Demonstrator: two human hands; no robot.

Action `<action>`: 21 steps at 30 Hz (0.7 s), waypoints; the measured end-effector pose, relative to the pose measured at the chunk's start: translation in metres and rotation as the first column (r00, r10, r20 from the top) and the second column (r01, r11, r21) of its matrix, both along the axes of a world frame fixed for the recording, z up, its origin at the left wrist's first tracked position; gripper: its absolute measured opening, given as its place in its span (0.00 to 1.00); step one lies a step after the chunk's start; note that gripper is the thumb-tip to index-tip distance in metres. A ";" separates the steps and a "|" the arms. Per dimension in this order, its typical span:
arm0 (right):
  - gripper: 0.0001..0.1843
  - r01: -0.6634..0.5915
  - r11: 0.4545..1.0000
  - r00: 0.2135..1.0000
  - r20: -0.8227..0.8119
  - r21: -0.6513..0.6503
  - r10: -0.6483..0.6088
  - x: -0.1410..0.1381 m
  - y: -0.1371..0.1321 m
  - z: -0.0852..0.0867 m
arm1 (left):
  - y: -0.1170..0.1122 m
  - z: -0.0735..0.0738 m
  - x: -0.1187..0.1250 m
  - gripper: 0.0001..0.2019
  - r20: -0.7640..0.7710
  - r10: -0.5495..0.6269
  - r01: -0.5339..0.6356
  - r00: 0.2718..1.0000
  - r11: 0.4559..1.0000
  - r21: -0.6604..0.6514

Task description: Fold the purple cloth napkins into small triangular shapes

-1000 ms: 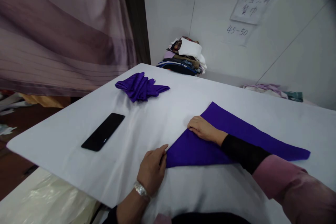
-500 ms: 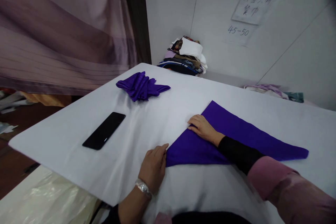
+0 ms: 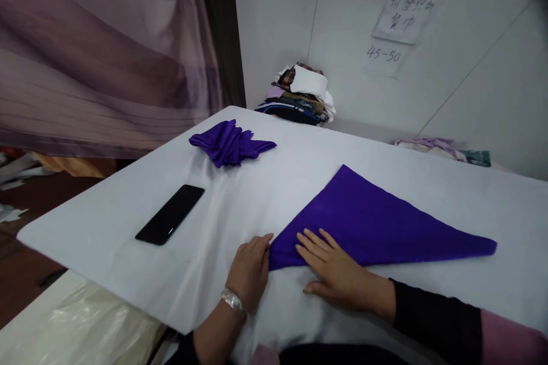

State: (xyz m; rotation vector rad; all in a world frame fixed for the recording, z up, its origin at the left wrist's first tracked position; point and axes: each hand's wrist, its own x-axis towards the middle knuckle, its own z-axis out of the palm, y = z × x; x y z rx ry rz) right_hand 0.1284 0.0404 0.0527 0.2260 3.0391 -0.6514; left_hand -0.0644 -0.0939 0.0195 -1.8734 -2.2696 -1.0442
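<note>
A purple cloth lies folded into a flat triangle on the white table. My left hand, with a watch on the wrist, rests at the triangle's near left corner, fingers curled and pinching that tip. My right hand lies flat on the cloth's near edge just beside it, fingers stretched out and spread.
A second purple cloth, folded in pleats, sits at the far left of the table. A black phone lies near the left edge. A stack of folded fabrics stands against the wall. More cloth lies far right.
My right hand has slid from the triangle's upper left edge down to its near edge, close to my left hand. The left hand has stayed on the corner.
</note>
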 end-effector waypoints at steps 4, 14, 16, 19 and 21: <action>0.40 0.034 0.999 0.999 0.033 -0.003 -0.033 -0.007 -0.009 -0.013 | 0.000 -0.002 0.000 0.17 -0.003 0.005 -0.005 1.000 1.000 -0.003; 0.39 0.063 0.998 0.998 -0.006 0.023 -0.063 -0.013 -0.014 -0.012 | 0.000 0.003 -0.001 0.15 -0.119 0.055 -0.055 0.991 0.998 0.009; 0.39 0.059 0.998 0.998 -0.012 0.037 -0.058 -0.012 -0.014 -0.014 | -0.002 0.011 0.009 0.14 -0.183 0.038 -0.034 0.982 0.999 0.025; 0.37 0.043 0.997 0.999 -0.031 0.070 -0.041 -0.012 -0.013 -0.018 | -0.002 0.021 0.034 0.18 -0.235 -0.166 0.160 0.958 0.986 -0.043; 0.35 0.037 0.995 0.998 -0.046 0.091 -0.032 -0.011 -0.012 -0.021 | 0.000 0.022 0.050 0.25 -0.233 -0.327 0.298 0.916 0.943 -0.150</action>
